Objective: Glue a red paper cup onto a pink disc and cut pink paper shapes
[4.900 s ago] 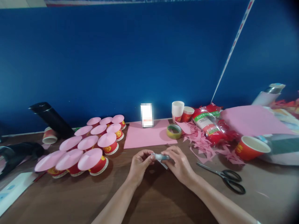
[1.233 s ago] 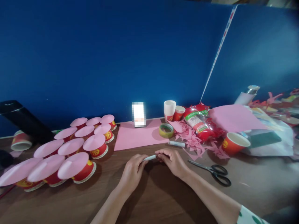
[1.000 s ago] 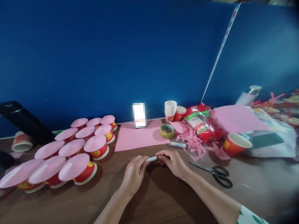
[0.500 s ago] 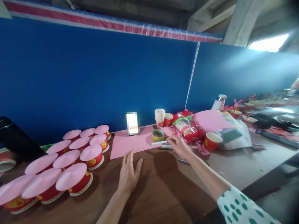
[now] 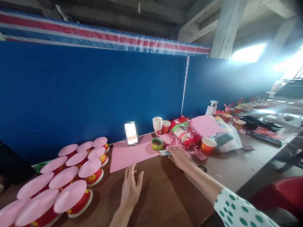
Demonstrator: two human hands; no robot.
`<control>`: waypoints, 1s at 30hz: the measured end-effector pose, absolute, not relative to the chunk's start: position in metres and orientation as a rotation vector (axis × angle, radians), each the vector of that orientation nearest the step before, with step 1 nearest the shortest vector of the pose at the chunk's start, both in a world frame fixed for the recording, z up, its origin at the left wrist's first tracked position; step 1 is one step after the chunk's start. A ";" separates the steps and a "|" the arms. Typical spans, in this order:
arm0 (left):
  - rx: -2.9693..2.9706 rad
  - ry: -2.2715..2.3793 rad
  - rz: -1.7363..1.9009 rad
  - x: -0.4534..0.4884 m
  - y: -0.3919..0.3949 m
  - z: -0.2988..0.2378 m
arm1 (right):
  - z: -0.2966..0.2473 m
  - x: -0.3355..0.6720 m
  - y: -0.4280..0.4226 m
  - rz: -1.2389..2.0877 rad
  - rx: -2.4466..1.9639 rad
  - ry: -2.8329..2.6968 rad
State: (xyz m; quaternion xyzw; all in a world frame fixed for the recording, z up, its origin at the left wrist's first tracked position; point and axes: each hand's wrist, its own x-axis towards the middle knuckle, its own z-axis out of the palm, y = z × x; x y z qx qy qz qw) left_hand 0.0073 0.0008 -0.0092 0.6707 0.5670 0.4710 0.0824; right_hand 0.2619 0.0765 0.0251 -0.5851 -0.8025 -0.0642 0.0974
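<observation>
My left hand (image 5: 131,189) lies flat on the brown table (image 5: 165,195), fingers stretched out and apart, holding nothing. My right hand (image 5: 178,156) reaches forward to the right of a pink paper sheet (image 5: 125,154). Its fingers are laid out low over the table, and the fingertips touch a small white stick (image 5: 164,153) that lies there. A yellow-green tape roll (image 5: 157,144) sits just behind that stick. Pink paper scraps (image 5: 196,153) are scattered right of my right hand.
Several upturned red cups with pink paper discs (image 5: 71,176) crowd the left. At the back stand a white cup stack (image 5: 157,125), a red cup (image 5: 166,126) and a red packet (image 5: 183,135). Another red cup (image 5: 207,146), scissors (image 5: 202,168) and a blue partition (image 5: 94,94) are also near.
Both hands held the white stick together a second ago. My left hand let go and went flat; my right hand carried the stick forward to the table by the tape. The view tilted up.
</observation>
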 end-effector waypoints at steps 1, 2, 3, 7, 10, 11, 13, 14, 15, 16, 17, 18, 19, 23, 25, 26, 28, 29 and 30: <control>2.000 1.693 1.407 0.007 0.001 -0.009 | 0.025 0.262 0.079 -0.183 -1.760 -2.382; 1.996 1.691 1.408 0.007 0.001 -0.010 | 0.026 0.264 0.081 -0.180 -1.783 -2.382; 1.991 1.689 1.406 0.007 0.001 -0.010 | 0.026 0.267 0.083 -0.182 -1.803 -2.373; 1.974 1.673 1.372 0.006 0.001 -0.011 | 0.030 0.281 0.090 -0.211 -1.892 -2.303; 1.974 1.663 1.357 0.006 0.001 -0.010 | 0.035 0.284 0.092 -0.220 -1.926 -2.258; 1.973 1.666 1.354 0.006 0.001 -0.010 | 0.036 0.282 0.092 -0.224 -1.920 -2.248; 1.972 1.669 1.349 0.006 0.002 -0.010 | 0.039 0.276 0.093 -0.223 -1.851 -2.254; 1.972 1.669 1.348 0.007 0.002 -0.010 | 0.040 0.271 0.094 -0.216 -1.798 -2.271; 1.971 1.669 1.347 0.007 0.002 -0.010 | 0.041 0.267 0.095 -0.206 -1.741 -2.293; 1.970 1.669 1.346 0.006 0.002 -0.011 | 0.041 0.263 0.097 -0.199 -1.690 -2.313; 1.969 1.669 1.344 0.006 0.003 -0.011 | 0.041 0.260 0.099 -0.194 -1.654 -2.325; 1.965 1.671 1.342 0.006 0.003 -0.011 | 0.041 0.257 0.101 -0.195 -1.639 -2.328; 1.959 1.672 1.339 0.006 0.003 -0.011 | 0.041 0.255 0.102 -0.199 -1.638 -2.321; 1.915 1.632 1.354 0.005 0.003 -0.010 | 0.036 0.249 0.095 -0.244 -1.588 -2.278; 1.869 1.589 1.361 0.004 0.003 -0.009 | 0.032 0.244 0.078 -0.271 -1.487 -2.299; 1.831 1.563 1.354 0.004 0.004 -0.008 | 0.029 0.240 0.067 -0.268 -1.430 -2.334; 1.681 1.503 1.336 0.003 0.005 -0.007 | 0.025 0.229 0.041 -0.217 -1.289 -2.446; 1.573 1.469 1.338 0.003 0.005 -0.007 | 0.023 0.224 0.028 -0.174 -1.203 -2.518; 1.455 1.441 1.347 0.002 0.006 -0.006 | 0.021 0.219 0.016 -0.126 -1.132 -2.568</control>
